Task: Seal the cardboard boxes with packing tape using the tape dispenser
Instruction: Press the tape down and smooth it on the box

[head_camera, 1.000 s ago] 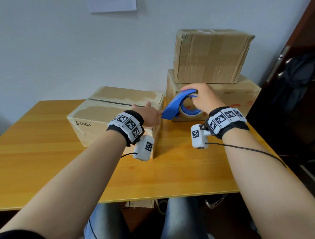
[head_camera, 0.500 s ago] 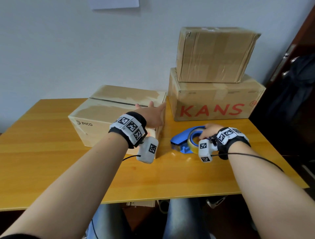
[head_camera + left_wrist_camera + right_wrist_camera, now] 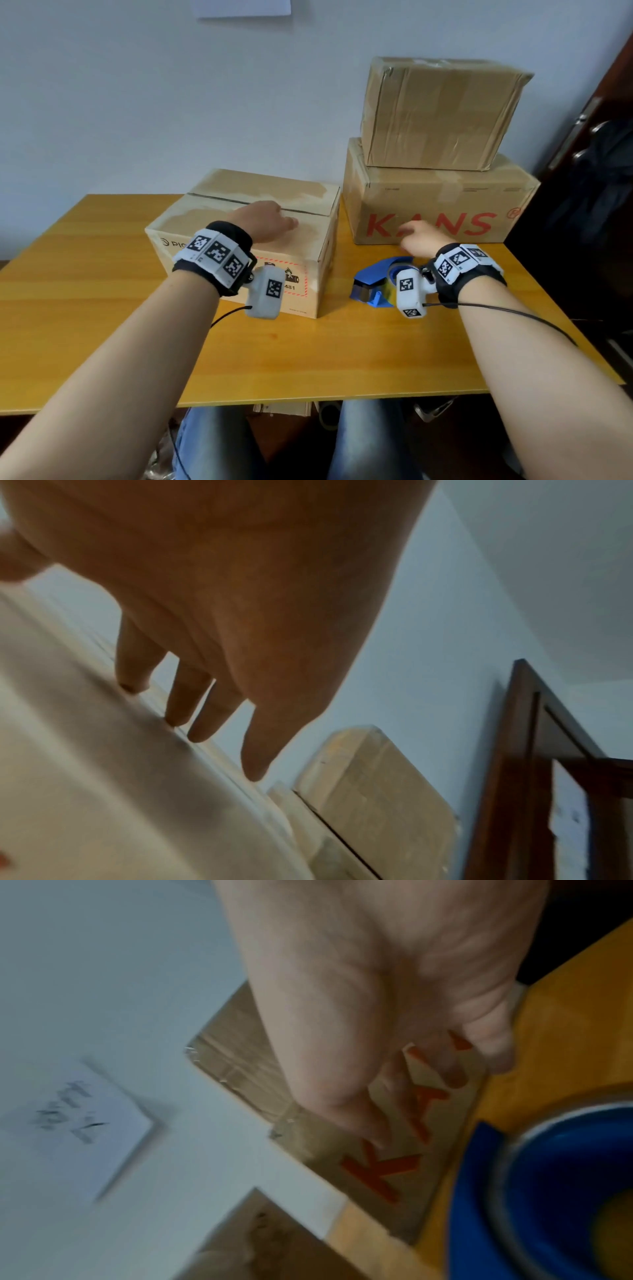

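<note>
A low cardboard box (image 3: 212, 219) with a dark seam across its top sits mid-table. My left hand (image 3: 265, 222) rests on its top, straight fingertips (image 3: 176, 718) touching the cardboard (image 3: 68, 777) by the seam. The blue tape dispenser (image 3: 375, 284) lies on the table right of that box, its blue body (image 3: 548, 1177) under my right wrist. My right hand (image 3: 419, 236) hovers just above and behind it, empty, fingers (image 3: 342, 1110) loosely curled, in front of the KANS box (image 3: 438, 202).
A smaller taped box (image 3: 438, 109) is stacked on the KANS box at the back right. The yellow wooden table (image 3: 102, 308) ends near my knees. A dark wooden door (image 3: 589, 144) stands at the right, and a paper note (image 3: 243, 7) hangs on the wall.
My right hand brought the dispenser down from beside the box, laid it on the table, let go and lifted off it. My left hand slid from the box's right end onto its top.
</note>
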{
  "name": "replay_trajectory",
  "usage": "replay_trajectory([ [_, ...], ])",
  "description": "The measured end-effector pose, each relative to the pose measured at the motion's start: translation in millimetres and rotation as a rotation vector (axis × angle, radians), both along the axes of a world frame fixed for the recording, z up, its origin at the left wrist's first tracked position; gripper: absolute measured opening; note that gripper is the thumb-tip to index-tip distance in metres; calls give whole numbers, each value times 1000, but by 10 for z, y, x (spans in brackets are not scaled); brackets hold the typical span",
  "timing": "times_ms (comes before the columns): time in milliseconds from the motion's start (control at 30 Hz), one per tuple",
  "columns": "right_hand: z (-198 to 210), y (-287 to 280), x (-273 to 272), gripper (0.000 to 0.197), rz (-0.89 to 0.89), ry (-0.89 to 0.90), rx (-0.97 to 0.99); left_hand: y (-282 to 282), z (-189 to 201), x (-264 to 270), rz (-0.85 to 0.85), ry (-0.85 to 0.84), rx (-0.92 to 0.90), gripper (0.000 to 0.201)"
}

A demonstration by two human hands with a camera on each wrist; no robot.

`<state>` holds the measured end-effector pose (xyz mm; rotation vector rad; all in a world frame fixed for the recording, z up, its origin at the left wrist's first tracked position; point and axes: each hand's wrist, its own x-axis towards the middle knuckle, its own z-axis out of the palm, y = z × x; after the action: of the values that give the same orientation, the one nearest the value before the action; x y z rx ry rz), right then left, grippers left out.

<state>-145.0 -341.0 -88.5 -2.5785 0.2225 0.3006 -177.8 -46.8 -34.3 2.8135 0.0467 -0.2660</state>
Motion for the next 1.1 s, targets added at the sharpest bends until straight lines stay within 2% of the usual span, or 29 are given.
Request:
replay_trajectory([
  [67, 114, 144, 8, 46, 31, -81, 97, 201, -22, 15, 24, -17, 31, 43],
  [133, 254, 327, -16, 35, 94, -134, 141, 375, -19, 4, 77, -23, 53, 46],
  [267, 540, 724, -173, 31, 277, -208, 171, 535, 23, -51, 114, -28, 88, 48],
  [400, 672, 1071, -346, 26, 438, -173, 151, 456, -62, -24, 114, 2, 164, 40],
  [500, 668, 1277, -426, 32, 505, -145, 112, 369, -102, 1, 126, 19, 182, 31],
  [600, 599, 1445, -477, 46, 538, -81, 45, 356, -73, 30, 161, -11, 232, 33],
  [667, 570, 1492, -471, 50, 507, -79, 21, 446, -54, 31, 233, -22, 192, 40],
  [833, 573, 1447, -423, 53, 511, -87, -3, 903, -181, 50, 501, -34, 63, 97],
  [900, 589, 1426, -407, 53, 507, -76, -12, 976, -182, 34, 549, -33, -18, 103],
  [1000, 659, 1343, -386, 53, 491, -52, -80, 955, -152, -43, 563, 9, 6, 111],
  [1100, 737, 1243, -376, 34, 451, -42, -206, 857, -171, -143, 510, 48, 39, 115],
])
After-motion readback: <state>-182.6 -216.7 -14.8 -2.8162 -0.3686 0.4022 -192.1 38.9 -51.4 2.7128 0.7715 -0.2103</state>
